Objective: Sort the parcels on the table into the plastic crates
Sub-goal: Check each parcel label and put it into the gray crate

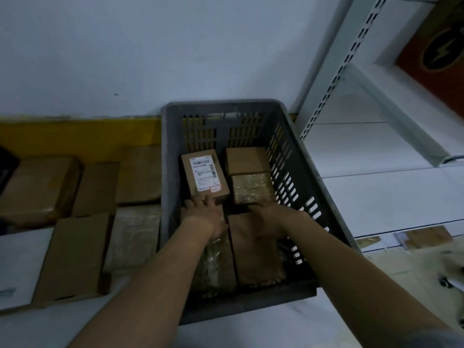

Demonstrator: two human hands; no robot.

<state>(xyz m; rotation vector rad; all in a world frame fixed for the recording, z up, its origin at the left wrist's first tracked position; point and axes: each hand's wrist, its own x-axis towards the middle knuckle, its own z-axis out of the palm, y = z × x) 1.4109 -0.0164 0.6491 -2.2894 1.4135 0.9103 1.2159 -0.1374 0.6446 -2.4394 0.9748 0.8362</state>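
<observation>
A grey slotted plastic crate (226, 106) stands on the table in front of me. Inside at the back lie a brown box with a white shipping label (203, 172), a plain brown box (247, 159) and a shiny wrapped parcel (252, 188). Nearer to me in the crate lie a brown parcel (256, 257) and another wrapped parcel (216, 267). My left hand (203, 212) reaches into the crate, its spread fingers touching the labelled box's near end. My right hand (270, 217) rests against the near edge of the shiny parcel; its fingertips are hard to make out.
Left of the crate, several brown parcels lie on the table, among them a large one (37, 187) and a flat carton (72, 257), plus a pale wrapped parcel (133, 237) and a white envelope (20, 267). White metal shelving (376, 101) stands to the right.
</observation>
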